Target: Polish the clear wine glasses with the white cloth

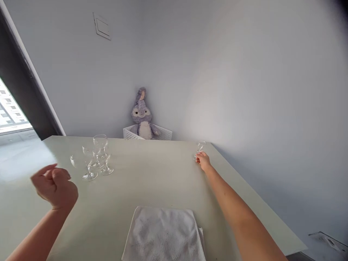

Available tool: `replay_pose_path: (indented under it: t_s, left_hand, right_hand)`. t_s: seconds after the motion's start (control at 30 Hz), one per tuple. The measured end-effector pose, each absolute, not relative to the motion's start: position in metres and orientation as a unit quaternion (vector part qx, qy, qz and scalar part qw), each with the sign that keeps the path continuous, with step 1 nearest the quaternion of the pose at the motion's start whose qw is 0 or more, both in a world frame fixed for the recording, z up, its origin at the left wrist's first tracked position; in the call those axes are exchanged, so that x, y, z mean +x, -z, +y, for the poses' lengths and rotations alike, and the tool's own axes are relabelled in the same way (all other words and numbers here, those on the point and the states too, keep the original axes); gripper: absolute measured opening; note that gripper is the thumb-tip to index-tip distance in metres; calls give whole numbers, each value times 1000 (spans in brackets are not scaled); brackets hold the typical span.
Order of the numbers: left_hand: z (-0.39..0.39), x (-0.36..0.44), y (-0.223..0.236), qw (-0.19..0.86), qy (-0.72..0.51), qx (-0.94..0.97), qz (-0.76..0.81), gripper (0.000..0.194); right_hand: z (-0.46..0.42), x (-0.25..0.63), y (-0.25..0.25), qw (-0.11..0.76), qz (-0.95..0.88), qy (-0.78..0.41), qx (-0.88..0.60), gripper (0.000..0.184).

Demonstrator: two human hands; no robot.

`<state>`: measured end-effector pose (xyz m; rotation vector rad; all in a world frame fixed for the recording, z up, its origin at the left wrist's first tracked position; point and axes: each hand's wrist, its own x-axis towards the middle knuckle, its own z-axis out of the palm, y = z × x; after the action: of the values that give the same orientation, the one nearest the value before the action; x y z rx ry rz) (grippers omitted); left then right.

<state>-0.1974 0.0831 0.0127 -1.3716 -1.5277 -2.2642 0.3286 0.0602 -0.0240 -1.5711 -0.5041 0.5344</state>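
Note:
At the far right of the table, my right hand is closed round the lower part of a small stemmed glass, which stands upright with its bowl above my fingers. My left hand is raised over the left side with its fingers curled in; what they hold, if anything, I cannot make out. A curved, glassy glint shows just beyond it. Right of that hand, several clear stemmed glasses stand upright in a close group, among them a larger glass at the back and a smaller glass in front.
A folded grey cloth lies at the near edge of the pale table. Behind the far edge, a purple plush toy sits in a white perforated basket against the wall. A window frame is at left.

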Motion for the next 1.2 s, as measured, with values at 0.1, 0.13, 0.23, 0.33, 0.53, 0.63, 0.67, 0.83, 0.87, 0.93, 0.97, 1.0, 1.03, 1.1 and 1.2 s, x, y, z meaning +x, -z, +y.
replay_pose_path:
  t_s: [0.1,0.13,0.23,0.33,0.53,0.63,0.67,0.83,0.87,0.93,0.97,1.0,1.03,1.1,1.2]
  left_hand:
    - [70,-183,-4,47,674,-564,-475,31]
    - [66,-181,-1,38,652,-593,-471,32]
    - [59,-177,5,24,580,-668,-465,35]
    - [53,-171,8,4,500,-751,-431,36]
    - [47,-146,11,-86,274,-870,-401,39]
    - [47,-140,13,-142,154,-887,-412,32]
    - [47,-139,12,-154,138,-883,-421,30]
    - [47,-141,10,-187,131,-863,-451,31]
    - [47,-141,10,-189,133,-862,-451,32]
    - [47,-141,10,-189,135,-862,-450,32]
    - [47,-141,9,-189,135,-862,-450,32]
    - [47,-141,9,-189,134,-862,-451,32]
    - [47,-141,9,-189,133,-861,-453,32]
    - [46,-140,9,-187,134,-858,-458,31]
    - [45,-138,9,-185,137,-852,-469,29]
  right_hand:
    - [74,310,27,639,-238,-246,-689,19]
    - [79,298,29,638,-242,-251,-687,16]
    - [93,251,34,631,-271,-283,-670,14]
    - [104,193,36,612,-320,-336,-641,15]
    - [118,90,34,544,-412,-436,-586,20]
    - [127,54,29,511,-441,-467,-571,21]
    - [129,45,26,502,-449,-473,-568,22]
    - [129,15,8,458,-504,-492,-542,35]
    - [127,14,5,447,-517,-491,-540,40]
    - [117,17,0,428,-539,-482,-543,48]
    - [110,21,-3,420,-547,-475,-547,48]
    - [101,27,-5,415,-551,-468,-553,46]
    - [89,35,-9,407,-561,-457,-557,40]
    - [56,54,-16,380,-603,-433,-551,25]
    - [-10,86,-26,269,-777,-354,-446,23]
